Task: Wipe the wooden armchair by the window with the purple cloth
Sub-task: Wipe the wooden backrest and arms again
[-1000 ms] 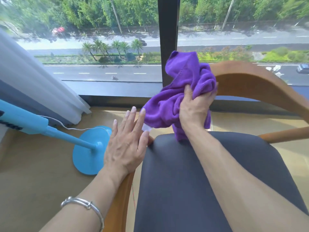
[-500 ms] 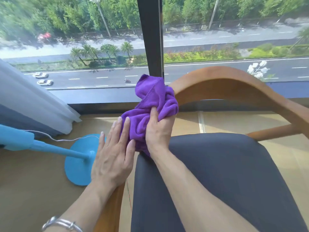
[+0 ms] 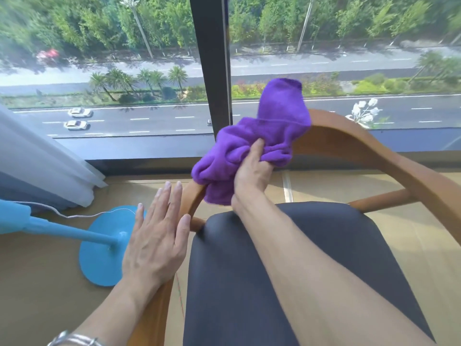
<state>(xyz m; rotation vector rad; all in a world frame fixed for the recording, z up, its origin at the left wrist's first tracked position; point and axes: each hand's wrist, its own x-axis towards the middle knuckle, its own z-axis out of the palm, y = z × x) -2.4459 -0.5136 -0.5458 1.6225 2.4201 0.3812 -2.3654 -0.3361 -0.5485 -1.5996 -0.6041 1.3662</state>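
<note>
The wooden armchair faces away from me toward the window, with a curved wooden back rail and a dark grey seat cushion. My right hand grips the bunched purple cloth and holds it against the left part of the curved rail. One end of the cloth sticks up above the rail. My left hand lies flat with straight fingers on the chair's left armrest, just left of the cushion. A silver bracelet sits on my left wrist.
A blue fan stand with a round base and white cord stands on the floor left of the chair. White and grey curtains hang at the far left. A big window with a dark frame post lies directly behind the chair.
My right hand has slid the cloth along the rail, first left and down, then back up to the right. The left hand stays flat on the armrest.
</note>
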